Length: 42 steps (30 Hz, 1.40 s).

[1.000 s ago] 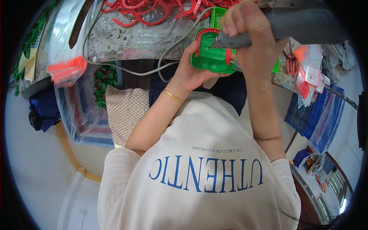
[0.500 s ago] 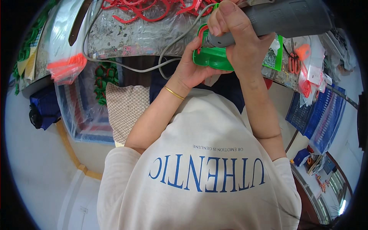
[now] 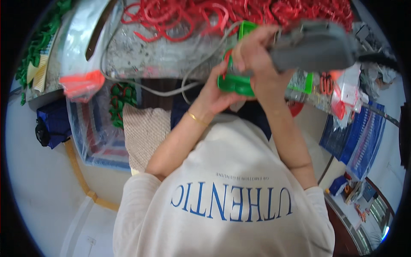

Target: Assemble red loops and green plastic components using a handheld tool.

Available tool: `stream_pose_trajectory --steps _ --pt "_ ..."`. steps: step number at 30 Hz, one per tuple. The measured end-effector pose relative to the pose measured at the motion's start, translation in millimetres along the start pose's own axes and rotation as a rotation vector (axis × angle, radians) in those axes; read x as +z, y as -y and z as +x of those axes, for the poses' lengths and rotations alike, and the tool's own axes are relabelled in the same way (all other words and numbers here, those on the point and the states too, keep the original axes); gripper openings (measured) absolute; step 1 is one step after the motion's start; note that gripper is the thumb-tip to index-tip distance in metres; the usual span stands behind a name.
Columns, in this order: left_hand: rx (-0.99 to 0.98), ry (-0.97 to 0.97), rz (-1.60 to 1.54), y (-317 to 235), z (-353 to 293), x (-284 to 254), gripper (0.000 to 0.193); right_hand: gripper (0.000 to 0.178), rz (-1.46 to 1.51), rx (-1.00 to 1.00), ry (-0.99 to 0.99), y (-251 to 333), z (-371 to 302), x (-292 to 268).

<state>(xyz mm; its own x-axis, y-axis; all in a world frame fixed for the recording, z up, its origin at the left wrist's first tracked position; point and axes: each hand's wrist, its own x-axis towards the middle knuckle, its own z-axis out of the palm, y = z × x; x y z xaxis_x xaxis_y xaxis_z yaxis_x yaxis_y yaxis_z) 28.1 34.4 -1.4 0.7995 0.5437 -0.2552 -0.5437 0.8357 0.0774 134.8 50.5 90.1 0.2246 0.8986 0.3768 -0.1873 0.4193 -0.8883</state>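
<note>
My left hand (image 3: 210,95) is closed round the edge of a green plastic part (image 3: 237,85) with rounded lobes. A red curved strip (image 3: 227,55) sits along that part's far left side. My right hand (image 3: 264,64) grips a grey electric screwdriver (image 3: 314,50), blurred by motion, held nearly level with its body pointing right. The tool's front end is hidden behind my right fingers, so I cannot tell whether it touches the green part. Just right of my right forearm stands a bright green tray (image 3: 305,82) with small metal pieces, probably screws.
Red curved plastic pieces (image 3: 299,12) are heaped across the far side of the worktable (image 3: 141,51). A grey cable (image 3: 165,92) loops over its front edge. Left below, a plastic-lined crate (image 3: 92,147) holds green-and-red parts (image 3: 122,103). Clear bags (image 3: 81,81) lie at the left.
The whole view has shifted, so the table sits lower and more red pieces show. The screwdriver has swung lower and now lies more level; both hands keep their grips.
</note>
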Motion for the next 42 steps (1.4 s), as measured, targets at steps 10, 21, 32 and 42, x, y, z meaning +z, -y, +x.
stream_pose_trajectory --steps 10,21,32,42 --pt "0.011 0.101 0.022 -8.8 -7.0 2.1 0.066 0.022 0.071 0.115 0.035 42.1 14.7 -1.4" --pt "0.491 -0.009 0.099 -113.2 -176.2 -92.7 0.076 0.026 -0.207 -0.011 -0.129 88.7 58.5 -61.7" --pt "0.9 -0.769 0.163 -157.1 -314.6 -257.2 0.051 0.033 -0.461 -0.098 -0.353 87.0 56.5 -89.9" --pt "1.661 -1.241 1.172 -181.5 -212.7 -95.6 0.039 0.037 -0.504 -0.138 -0.309 93.3 47.6 -91.9"
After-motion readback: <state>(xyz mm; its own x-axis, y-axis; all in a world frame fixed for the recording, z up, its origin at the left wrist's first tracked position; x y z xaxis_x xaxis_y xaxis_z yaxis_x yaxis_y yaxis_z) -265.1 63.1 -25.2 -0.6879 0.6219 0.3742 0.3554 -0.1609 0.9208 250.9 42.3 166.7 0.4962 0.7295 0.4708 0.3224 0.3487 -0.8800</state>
